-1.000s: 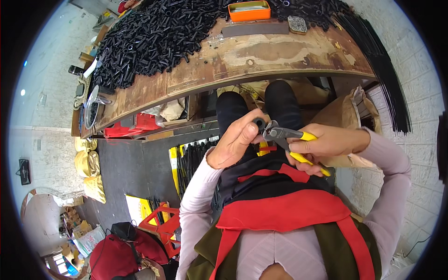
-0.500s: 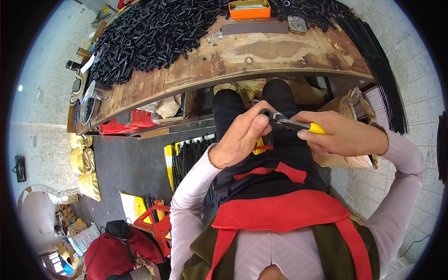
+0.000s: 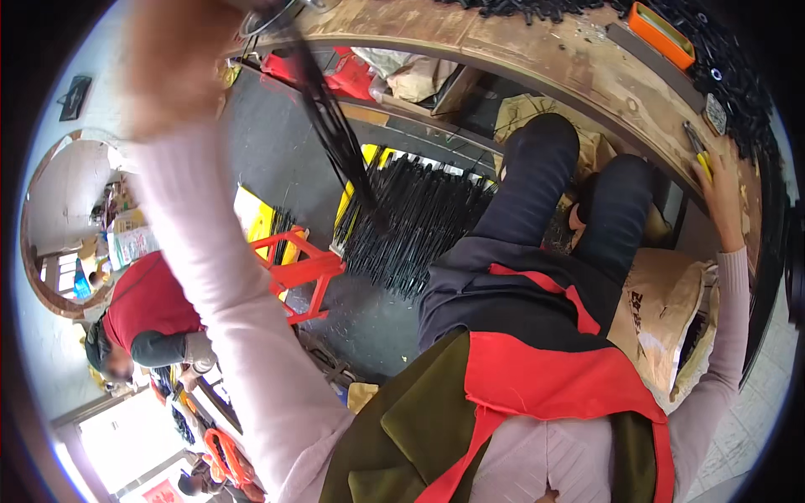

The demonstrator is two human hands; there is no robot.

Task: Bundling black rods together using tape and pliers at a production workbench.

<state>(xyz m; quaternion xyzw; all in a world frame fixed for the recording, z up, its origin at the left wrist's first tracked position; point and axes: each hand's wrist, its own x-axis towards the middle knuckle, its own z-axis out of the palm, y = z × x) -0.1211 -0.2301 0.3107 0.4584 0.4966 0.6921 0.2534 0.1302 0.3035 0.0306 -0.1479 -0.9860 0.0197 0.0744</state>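
At the upper left, my left hand (image 3: 184,67) is smeared by motion and its fingers are hard to make out. A bundle of thin black rods (image 3: 331,126) hangs slantwise from it over the floor. Far to the right, my right hand (image 3: 723,189) rests at the bench edge. Its fingers are closed around yellow-handled pliers (image 3: 703,159), whose metal head lies over the bench top. Many more black rods (image 3: 419,222) lie on yellow and white sacking on the floor, left of my knees.
The wooden bench (image 3: 520,42) curves across the top, bearing black tubular pieces (image 3: 545,8), an orange box (image 3: 662,33) and a grey bar (image 3: 650,63). A red stool (image 3: 306,272) stands left of the rods. A person in red (image 3: 159,298) bends behind it. Paper sacks (image 3: 658,314) stand by my right leg.
My hands have parted from in front of my lap. The left swung up and left, now with black rods; the right carried the pliers over to the bench. My view turned left.
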